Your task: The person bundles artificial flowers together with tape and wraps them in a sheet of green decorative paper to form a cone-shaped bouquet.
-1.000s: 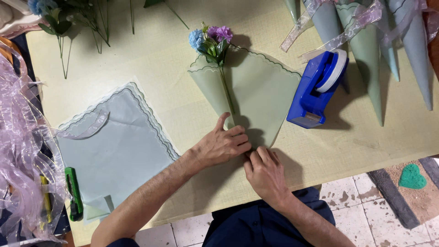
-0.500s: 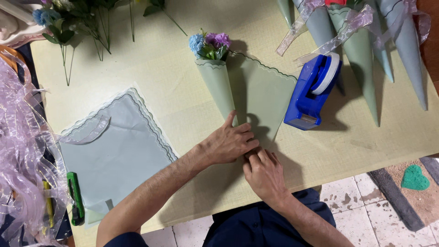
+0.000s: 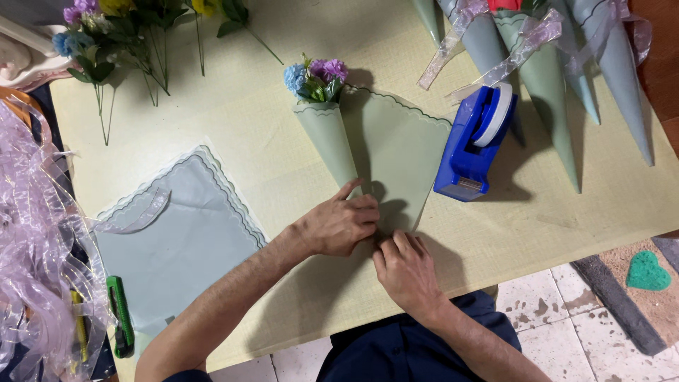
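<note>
Roughly halfway, I'd say: both the left hand (image 3: 339,225) and right hand (image 3: 404,270) pinch the green wrapping sheet (image 3: 396,152) mid-table, one side rolled around the small flowers (image 3: 315,76), the other flat, untaped.

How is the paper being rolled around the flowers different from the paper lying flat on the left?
The rolled paper is curled into a cone around small flowers; the flat paper lies spread out with nothing wrapped in it. Both hands, left hand and right hand, press the rolled paper; nobody touches the flat paper. Both sheets are pale green with scalloped edges.
</note>
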